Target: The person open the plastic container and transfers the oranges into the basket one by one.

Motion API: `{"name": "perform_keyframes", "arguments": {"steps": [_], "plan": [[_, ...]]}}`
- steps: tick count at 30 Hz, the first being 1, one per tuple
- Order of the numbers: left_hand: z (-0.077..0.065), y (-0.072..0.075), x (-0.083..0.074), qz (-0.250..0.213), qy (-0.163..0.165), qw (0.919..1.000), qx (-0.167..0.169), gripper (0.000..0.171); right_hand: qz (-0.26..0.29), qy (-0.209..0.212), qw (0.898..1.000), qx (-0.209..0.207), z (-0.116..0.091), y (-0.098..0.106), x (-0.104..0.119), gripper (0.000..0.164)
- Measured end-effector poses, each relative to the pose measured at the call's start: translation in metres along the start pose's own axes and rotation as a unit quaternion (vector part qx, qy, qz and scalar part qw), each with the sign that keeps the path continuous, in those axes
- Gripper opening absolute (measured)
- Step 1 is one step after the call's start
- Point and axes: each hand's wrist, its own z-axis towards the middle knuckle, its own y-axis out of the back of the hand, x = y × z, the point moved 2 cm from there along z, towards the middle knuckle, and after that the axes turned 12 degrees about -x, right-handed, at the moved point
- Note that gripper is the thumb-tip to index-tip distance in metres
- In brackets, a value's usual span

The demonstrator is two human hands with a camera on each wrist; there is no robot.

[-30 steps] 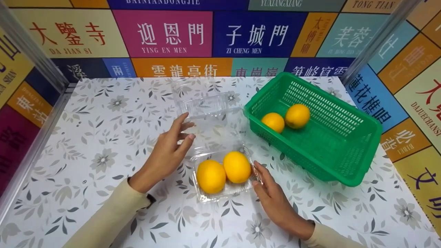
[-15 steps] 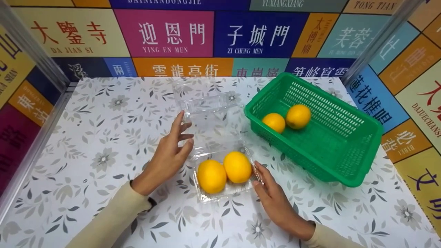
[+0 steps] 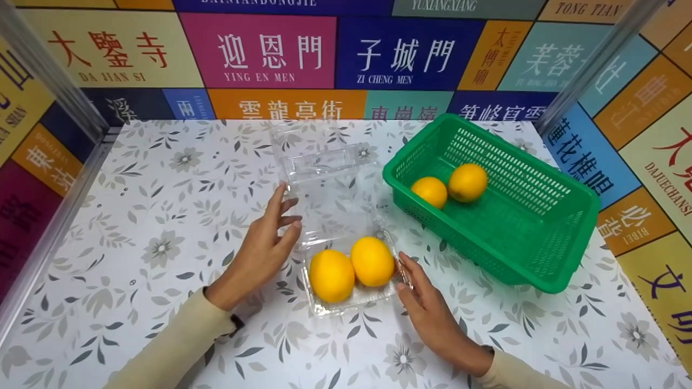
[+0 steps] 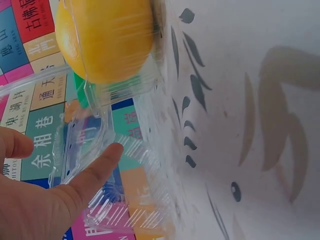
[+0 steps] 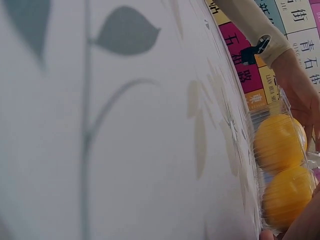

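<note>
A clear plastic clamshell box (image 3: 354, 307) lies on the table with its lid (image 3: 338, 202) folded back away from the person. Two oranges sit side by side in its base, a left orange (image 3: 332, 275) and a right orange (image 3: 372, 261). My left hand (image 3: 263, 243) is at the lid's left edge, fingers spread, with its index finger (image 4: 95, 172) extended beside the clear plastic in the left wrist view. My right hand (image 3: 432, 310) rests its fingertips against the right wall of the base, thumb near the front corner; part of it shows at the right wrist view's lower right.
A green basket (image 3: 486, 237) stands right of the box, holding a small orange (image 3: 430, 192) and another orange (image 3: 467, 182). Another clear plastic piece (image 3: 319, 159) is at the lid's far end. Printed panels (image 3: 257, 51) wall the flower-patterned table (image 3: 162, 248) at back and sides.
My left hand has drawn slightly back toward the left from the lid's edge. The right hand, the box and the oranges have stayed in place.
</note>
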Motion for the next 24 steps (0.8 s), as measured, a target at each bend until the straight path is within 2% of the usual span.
{"name": "perform_keyframes", "arguments": {"steps": [14,24], "plan": [[-0.010,0.000,0.014,-0.004,0.018,0.9998,0.012,0.080,0.001,0.001,1.000,-0.003,0.001,0.000,0.000,0.063],[-0.031,-0.003,0.018,-0.007,0.045,0.9989,0.013,0.078,-0.004,0.004,1.000,-0.006,0.000,0.000,0.000,0.062]]}}
